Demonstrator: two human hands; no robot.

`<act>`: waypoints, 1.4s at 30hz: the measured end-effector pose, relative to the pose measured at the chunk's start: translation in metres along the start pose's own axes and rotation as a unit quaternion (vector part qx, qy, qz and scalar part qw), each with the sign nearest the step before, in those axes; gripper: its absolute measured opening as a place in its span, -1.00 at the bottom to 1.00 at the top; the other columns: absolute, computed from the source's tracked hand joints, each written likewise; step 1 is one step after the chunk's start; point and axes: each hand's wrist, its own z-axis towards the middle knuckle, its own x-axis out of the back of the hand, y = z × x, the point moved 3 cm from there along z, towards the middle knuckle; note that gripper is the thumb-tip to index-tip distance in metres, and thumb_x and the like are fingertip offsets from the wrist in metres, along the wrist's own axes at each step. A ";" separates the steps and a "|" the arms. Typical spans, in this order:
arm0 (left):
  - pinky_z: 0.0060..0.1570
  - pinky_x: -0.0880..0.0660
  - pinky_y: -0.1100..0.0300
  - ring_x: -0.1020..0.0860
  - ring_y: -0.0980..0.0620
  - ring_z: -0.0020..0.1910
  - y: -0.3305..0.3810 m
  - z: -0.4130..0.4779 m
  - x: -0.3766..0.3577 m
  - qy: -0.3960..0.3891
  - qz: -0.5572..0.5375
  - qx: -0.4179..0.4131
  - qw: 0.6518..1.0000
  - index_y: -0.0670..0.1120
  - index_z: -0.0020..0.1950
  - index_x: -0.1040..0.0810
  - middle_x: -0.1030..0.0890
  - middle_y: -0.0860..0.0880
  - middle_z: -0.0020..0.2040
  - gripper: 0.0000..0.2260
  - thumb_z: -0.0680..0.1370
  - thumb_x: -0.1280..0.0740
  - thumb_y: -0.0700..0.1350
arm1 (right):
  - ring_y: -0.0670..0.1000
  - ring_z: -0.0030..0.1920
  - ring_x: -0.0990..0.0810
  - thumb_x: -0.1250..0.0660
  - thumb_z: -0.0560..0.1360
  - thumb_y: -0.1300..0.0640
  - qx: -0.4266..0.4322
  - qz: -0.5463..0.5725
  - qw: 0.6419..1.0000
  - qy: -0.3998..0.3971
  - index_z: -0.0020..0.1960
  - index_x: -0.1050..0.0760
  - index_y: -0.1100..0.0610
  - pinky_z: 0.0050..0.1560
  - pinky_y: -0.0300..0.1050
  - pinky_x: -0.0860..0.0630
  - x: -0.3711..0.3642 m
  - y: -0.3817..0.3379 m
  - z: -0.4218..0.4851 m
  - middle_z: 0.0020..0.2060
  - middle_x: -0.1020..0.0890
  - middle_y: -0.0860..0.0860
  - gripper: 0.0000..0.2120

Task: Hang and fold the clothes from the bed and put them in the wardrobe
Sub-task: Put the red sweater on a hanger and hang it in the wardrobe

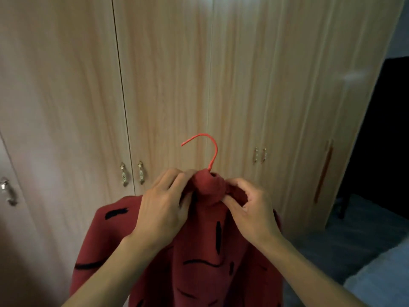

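A dark red sweater (199, 258) with black dashes hangs in front of me on a red hanger (211, 149). Only the hanger's hook shows, sticking up out of the rolled collar. My left hand (163, 207) grips the collar fabric on its left side. My right hand (250, 209) pinches the collar fabric on its right side. Behind the sweater stands the light wooden wardrobe (168, 80), with all its doors closed.
Metal handles (132, 173) sit on the door pair at the left, and another handle pair (260, 155) at the right. A dark doorway (380, 134) opens to the right of the wardrobe. The edge of the bed (382, 275) shows at the lower right.
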 end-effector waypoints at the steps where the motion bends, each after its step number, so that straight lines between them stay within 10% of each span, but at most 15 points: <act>1: -0.08 -0.52 0.00 -0.55 -0.07 -0.02 -0.008 0.001 -0.003 0.006 0.014 -0.002 1.000 -0.08 0.25 -0.53 -0.55 0.00 0.01 -0.68 0.49 -0.34 -0.18 | -0.16 -0.03 -0.63 -0.48 0.46 0.22 0.006 0.010 1.000 -0.015 -0.01 -0.60 0.01 -0.01 -0.33 -0.49 -0.009 0.007 0.006 -0.12 -0.66 -0.17 -0.83; 7: -0.13 -0.54 0.00 -0.57 -0.03 -0.06 -0.065 0.011 -0.005 0.060 0.041 0.065 0.995 -0.11 0.24 -0.58 -0.56 0.00 0.00 -0.70 0.52 -0.32 -0.24 | -0.15 0.08 -0.61 -0.41 0.50 0.20 0.059 0.060 0.990 -0.115 0.11 -0.55 0.01 0.08 -0.39 -0.45 -0.052 0.031 0.058 -0.02 -0.63 -0.18 -0.79; 13: 0.02 -0.42 0.40 -0.53 0.09 -0.05 -0.118 0.004 0.014 0.112 0.071 0.151 0.980 -0.16 0.21 -0.60 -0.55 0.01 -0.02 -0.62 0.44 -0.41 -0.44 | -0.21 0.04 -0.59 -0.41 0.51 0.18 0.106 0.049 0.975 -0.192 0.07 -0.55 0.02 0.03 -0.46 -0.40 -0.108 0.035 0.104 -0.07 -0.62 -0.23 -0.84; 20: 0.00 -0.45 0.29 -0.53 0.05 -0.04 -0.199 -0.024 0.025 0.138 0.087 0.173 0.971 -0.10 0.22 -0.56 -0.52 0.05 -0.01 -0.62 0.44 -0.33 -0.33 | -0.19 -0.03 -0.53 -0.48 0.45 0.16 0.153 0.010 0.961 -0.231 -0.01 -0.59 0.01 -0.02 -0.47 -0.34 -0.198 0.038 0.132 -0.10 -0.51 -0.20 -0.84; 30: -0.02 -0.49 0.10 -0.52 0.03 -0.02 -0.340 -0.040 0.031 0.075 0.046 0.171 0.981 -0.05 0.23 -0.53 -0.51 0.06 -0.01 -0.63 0.44 -0.31 -0.29 | -0.05 -0.12 -0.57 -0.38 0.54 0.00 0.083 -0.002 0.953 -0.291 -0.09 -0.61 -0.01 -0.15 -0.31 -0.39 -0.318 0.069 0.157 -0.18 -0.57 -0.13 -0.91; 42: 0.08 -0.37 0.44 -0.50 0.13 -0.02 -0.418 -0.037 0.017 0.058 0.025 0.183 0.981 -0.15 0.19 -0.57 -0.52 0.05 -0.01 -0.66 0.43 -0.32 -0.33 | -0.08 -0.15 -0.61 -0.39 0.52 -0.02 0.031 0.028 0.953 -0.299 -0.13 -0.58 -0.10 -0.11 -0.20 -0.50 -0.383 0.110 0.184 -0.20 -0.63 -0.14 -0.94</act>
